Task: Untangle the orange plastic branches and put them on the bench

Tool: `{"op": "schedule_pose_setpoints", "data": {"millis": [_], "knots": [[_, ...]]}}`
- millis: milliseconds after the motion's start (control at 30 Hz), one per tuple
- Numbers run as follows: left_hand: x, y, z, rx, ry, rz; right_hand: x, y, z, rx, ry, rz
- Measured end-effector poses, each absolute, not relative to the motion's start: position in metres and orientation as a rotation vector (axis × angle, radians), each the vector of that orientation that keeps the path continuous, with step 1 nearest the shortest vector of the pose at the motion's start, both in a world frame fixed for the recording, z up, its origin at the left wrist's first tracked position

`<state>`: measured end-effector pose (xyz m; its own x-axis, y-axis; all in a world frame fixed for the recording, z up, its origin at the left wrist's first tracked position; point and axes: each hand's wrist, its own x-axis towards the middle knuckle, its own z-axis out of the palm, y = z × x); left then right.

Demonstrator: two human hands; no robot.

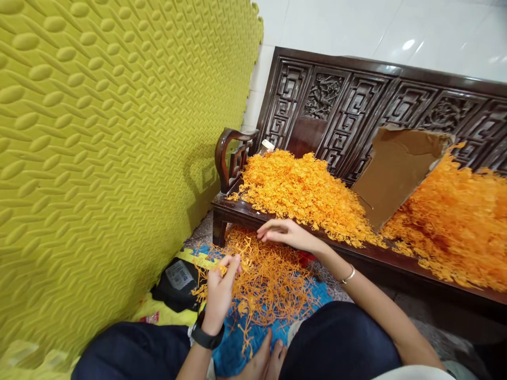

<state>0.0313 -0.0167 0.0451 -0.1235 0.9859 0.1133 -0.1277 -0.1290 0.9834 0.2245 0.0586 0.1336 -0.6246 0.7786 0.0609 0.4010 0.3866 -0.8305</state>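
My left hand (222, 285), with a dark band on its wrist, is closed in a pinch on an orange piece (223, 270). My right hand (283, 234) reaches in near the bench's front edge, its fingers apart and slightly curved, with nothing visible in them. Below and between the hands lies a tangle of thin orange strands (273, 285) on a blue sheet. A heap of small orange pieces (301, 184) covers the left part of the dark wooden bench (245, 209).
A brown cardboard sheet (400, 169) leans on the bench between two orange heaps. A yellow textured foam mat (111, 148) stands upright at the left. On the floor beside it is a black bag (176, 285). My knees and bare feet are below.
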Motion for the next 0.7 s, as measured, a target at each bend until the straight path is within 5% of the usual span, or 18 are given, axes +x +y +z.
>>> {"op": "schedule_pose_setpoints", "data": {"millis": [500, 700], "knots": [[0.029, -0.023, 0.046, 0.976, 0.968, 1.322, 0.192, 0.047, 0.112, -0.874, -1.98, 1.432], [0.036, -0.032, 0.042, 0.717, 0.819, 1.17, 0.209, 0.057, 0.123, -0.921, -2.205, 0.661]]}}
